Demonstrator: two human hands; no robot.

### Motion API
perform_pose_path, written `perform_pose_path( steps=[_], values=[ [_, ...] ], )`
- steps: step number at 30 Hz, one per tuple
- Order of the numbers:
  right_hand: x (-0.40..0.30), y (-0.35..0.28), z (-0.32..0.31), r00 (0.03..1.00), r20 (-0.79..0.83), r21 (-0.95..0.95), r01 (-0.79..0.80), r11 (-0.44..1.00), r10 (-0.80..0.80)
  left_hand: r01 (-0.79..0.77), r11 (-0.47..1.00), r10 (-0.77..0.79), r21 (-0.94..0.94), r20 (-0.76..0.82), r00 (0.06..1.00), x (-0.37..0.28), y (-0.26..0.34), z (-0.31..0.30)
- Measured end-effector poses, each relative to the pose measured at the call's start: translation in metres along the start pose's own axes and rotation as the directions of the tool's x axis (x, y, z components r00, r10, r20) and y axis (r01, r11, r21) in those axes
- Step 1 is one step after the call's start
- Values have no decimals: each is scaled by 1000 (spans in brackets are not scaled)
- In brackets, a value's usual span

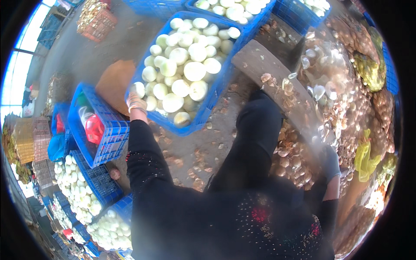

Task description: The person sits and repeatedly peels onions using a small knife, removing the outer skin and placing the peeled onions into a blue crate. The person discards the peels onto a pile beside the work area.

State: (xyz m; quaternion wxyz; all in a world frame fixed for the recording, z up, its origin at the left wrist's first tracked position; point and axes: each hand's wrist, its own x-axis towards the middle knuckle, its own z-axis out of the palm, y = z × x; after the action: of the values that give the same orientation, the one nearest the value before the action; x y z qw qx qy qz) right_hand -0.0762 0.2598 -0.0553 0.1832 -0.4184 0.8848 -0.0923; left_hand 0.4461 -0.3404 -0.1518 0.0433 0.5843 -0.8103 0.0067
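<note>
My left hand [137, 103], in a pale glove, is at the near left corner of a blue plastic crate [182, 130]. Its fingers are around a peeled white onion [139, 89] just at the rim. Many more peeled onions [179, 56] fill that crate. On the right, my right hand [330, 162] wears a grey glove and is beside the near end of a wooden plank [265, 61]. Blur and haze hide its fingertips, so whether it holds anything is unclear. Unpeeled onions [292, 165] lie under the plank, close to that hand.
A blue crate [112, 138] containing a red plastic item [94, 129] stands left, beside a round brown board [115, 83]. Peeled onions [76, 185] lie in crates at lower left. Onion skins [341, 110] and a yellow-green plastic bag [363, 159] are at right. Loose skins litter the floor.
</note>
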Motion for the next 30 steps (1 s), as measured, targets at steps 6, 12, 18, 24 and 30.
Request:
perform_pose_path(
  steps=[6,12,18,24,30],
  values=[
    [-33,-39,-44,968,-33,80,-247,966,250,-143,792,83,-593,-127,988,-17,73,-74],
    [-140,56,-86,774,-352,848,26,529,526,288,-302,-190,-909,353,916,-28,203,-135],
    [-344,140,5,89,-330,809,-487,330,940,322,-192,599,-927,149,786,-99,410,-183],
    [-398,143,245,311,-9,371,-882,292,951,285,25,918,-958,135,373,-186,538,-192],
    [-333,107,239,245,373,624,-780,-46,895,0,153,971,-988,150,184,-274,590,-214]
  ],
)
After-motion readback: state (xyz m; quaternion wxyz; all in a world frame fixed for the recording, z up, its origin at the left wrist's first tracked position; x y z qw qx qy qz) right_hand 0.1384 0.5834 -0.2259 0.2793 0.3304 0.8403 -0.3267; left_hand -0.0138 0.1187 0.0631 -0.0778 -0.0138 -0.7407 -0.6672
